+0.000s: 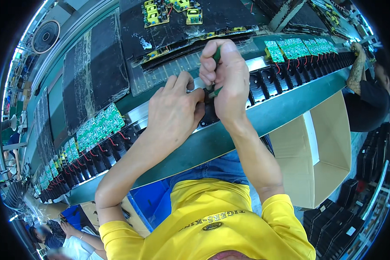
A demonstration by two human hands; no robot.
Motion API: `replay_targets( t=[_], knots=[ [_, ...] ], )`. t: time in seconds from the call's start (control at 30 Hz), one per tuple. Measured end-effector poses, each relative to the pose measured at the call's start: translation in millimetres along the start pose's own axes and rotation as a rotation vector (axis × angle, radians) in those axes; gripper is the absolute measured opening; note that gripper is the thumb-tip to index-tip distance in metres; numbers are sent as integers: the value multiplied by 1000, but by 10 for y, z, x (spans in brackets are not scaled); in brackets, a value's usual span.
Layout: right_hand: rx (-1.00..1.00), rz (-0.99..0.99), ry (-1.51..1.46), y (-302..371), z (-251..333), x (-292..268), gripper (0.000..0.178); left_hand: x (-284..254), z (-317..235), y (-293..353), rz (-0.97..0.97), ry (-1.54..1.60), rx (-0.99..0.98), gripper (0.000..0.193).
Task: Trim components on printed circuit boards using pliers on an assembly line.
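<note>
My right hand (230, 82) is closed around a hand tool with green grips (216, 53), most of it hidden by my fingers. Its metal end points down between my two hands, over a black plastic housing (209, 113) in the row on the bench. My left hand (175, 104) lies to the left with fingers bent together at that same housing; what they pinch is covered. Along the row stand more black housings (276, 81). Red wires join several of them to green circuit boards (100, 124) on the left and further green boards (294, 48) on the right.
Behind my hands, stacked black boards (134, 41) carry yellow-and-green circuit assemblies (195, 16). An open cardboard box (292, 162) stands right of me, below the green bench edge (286, 99). Another person's arm (356, 71) reaches the row's far right. A blue bin (149, 201) sits beneath the bench.
</note>
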State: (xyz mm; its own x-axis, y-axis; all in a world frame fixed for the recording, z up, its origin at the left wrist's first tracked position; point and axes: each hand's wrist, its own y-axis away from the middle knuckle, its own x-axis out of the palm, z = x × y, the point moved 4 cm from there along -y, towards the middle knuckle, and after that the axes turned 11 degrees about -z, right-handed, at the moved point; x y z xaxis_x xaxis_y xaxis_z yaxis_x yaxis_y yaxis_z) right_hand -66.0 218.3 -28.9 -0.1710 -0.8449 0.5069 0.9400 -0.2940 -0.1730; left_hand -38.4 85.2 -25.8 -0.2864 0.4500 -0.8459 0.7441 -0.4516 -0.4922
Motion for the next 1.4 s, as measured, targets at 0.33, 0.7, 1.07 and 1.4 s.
replay_targets(
  t=[0.33,0.7,1.07,1.4],
  knots=[
    [110,95,-91,-75,-72,9,26,62,66,34,-22,14,-52,7],
    [-63,0,-36,270,410,-15,22,15,68,-57,112,41,-41,10],
    [-661,407,1528,917,430,-401,20,-210,192,-580,166,3,-3,36],
    [-628,-11,1442,547,938,-978,21,-296,151,283,-45,-7,163,53]
  ],
)
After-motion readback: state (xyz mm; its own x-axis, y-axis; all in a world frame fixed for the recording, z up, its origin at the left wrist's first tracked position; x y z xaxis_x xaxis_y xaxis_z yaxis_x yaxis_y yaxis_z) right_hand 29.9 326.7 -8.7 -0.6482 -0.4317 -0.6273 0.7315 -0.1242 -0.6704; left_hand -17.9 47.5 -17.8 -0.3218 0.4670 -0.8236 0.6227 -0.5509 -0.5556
